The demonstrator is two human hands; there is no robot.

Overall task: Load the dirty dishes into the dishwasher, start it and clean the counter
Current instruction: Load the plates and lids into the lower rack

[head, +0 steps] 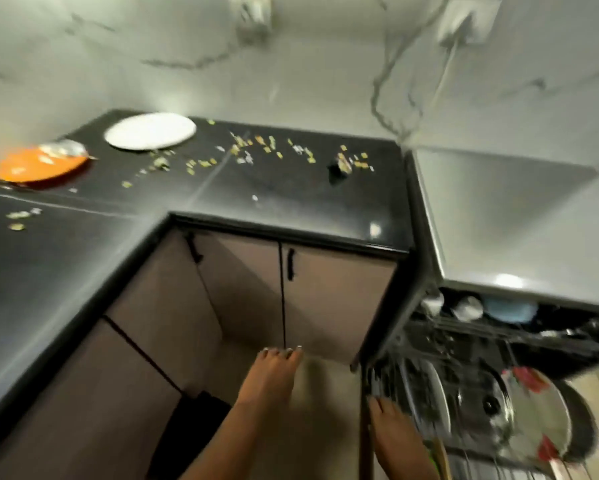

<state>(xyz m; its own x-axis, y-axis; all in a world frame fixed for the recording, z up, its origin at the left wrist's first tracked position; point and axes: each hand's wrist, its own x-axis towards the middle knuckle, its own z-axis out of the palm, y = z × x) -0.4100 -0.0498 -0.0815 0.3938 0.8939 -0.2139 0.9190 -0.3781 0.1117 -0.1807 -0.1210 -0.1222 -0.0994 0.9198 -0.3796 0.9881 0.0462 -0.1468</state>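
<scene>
Lying scattered across the glossy black counter (274,209) are yellowish and pale food scraps (270,147), thickest along the back half, with a few more on the left leg of the L-shaped top. A white plate (150,130) sits bare at the back corner. Left of it, an orange plate (38,166) carries a crumpled silvery thing (64,147), too blurred to name. A small dark object (339,168) stands among the scraps towards the right.

Just beside the counter's right end is the steel-topped dishwasher (499,220), open. Its upper rack (499,327) holds white cups (467,308) and a blue bowl (511,310). The lower rack (412,386) is pulled out, with upright plates (436,393), a steel lid (530,420) and a dark pan (582,420).

Neither hand shows in this view, so I cannot tell whether they are apart, together or holding anything. Two bare feet (270,379) stand on the floor before the cabinet doors (332,299).
</scene>
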